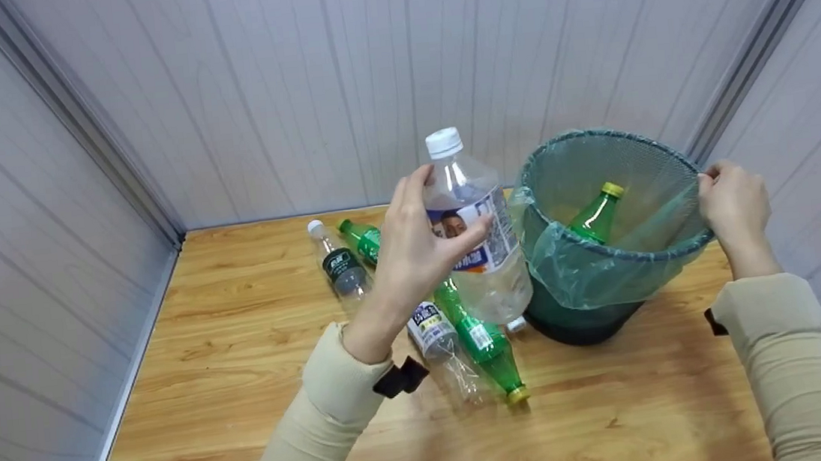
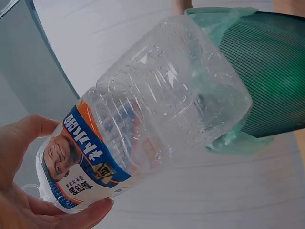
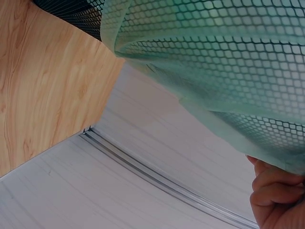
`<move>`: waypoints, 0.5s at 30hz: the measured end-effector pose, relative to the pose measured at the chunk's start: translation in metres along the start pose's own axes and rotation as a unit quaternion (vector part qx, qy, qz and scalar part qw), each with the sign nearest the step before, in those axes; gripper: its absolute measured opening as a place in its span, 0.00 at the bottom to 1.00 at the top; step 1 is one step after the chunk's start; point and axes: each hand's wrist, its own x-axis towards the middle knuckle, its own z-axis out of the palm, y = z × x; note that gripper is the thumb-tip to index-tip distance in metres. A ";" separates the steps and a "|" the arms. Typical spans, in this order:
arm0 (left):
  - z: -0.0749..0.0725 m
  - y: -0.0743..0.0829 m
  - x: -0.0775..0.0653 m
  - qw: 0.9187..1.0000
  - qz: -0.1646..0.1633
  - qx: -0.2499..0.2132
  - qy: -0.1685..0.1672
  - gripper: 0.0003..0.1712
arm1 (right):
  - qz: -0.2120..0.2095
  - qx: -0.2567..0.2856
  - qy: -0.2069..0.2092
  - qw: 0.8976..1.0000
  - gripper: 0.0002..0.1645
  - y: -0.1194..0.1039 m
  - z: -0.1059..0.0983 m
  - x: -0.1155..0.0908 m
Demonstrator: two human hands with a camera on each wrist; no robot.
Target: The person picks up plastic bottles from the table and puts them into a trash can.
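Note:
My left hand (image 1: 412, 245) grips a large clear plastic bottle (image 1: 495, 290) with a white cap, its thumb across the printed label. The bottle is held off the table, cap up, just left of the mesh trash can (image 1: 578, 323). In the left wrist view the clear bottle (image 2: 162, 90) has droplets inside, and its base points toward the can. At the can's right rim my right hand (image 1: 735, 203) pinches the rim and the green bag (image 1: 580, 267) folded over it. A green bottle (image 1: 594, 219) with a yellow cap stands tilted inside the can.
Left of the can several bottles lie on the wooden table (image 1: 243, 367): a clear one with a black label (image 1: 342, 263), a clear one with a white label (image 1: 435, 333), and green ones, one yellow-capped (image 1: 485, 344). Pale panel walls (image 1: 291, 84) enclose the table's back and sides.

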 end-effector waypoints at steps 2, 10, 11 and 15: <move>0.001 0.006 0.003 1.000 0.011 -0.006 0.004 0.46 | 0.001 0.002 0.000 1.000 0.20 0.000 0.000 0.000; 0.009 0.029 0.016 0.996 0.067 -0.055 0.016 0.45 | 0.011 0.002 -0.006 1.000 0.20 -0.003 0.001 0.002; 0.011 0.031 0.018 0.995 0.074 -0.060 0.016 0.45 | 0.012 0.003 -0.008 1.000 0.20 -0.003 0.001 0.002; 0.018 0.038 0.026 0.992 0.101 -0.070 0.022 0.45 | 0.014 0.005 -0.014 1.000 0.21 -0.003 0.001 0.002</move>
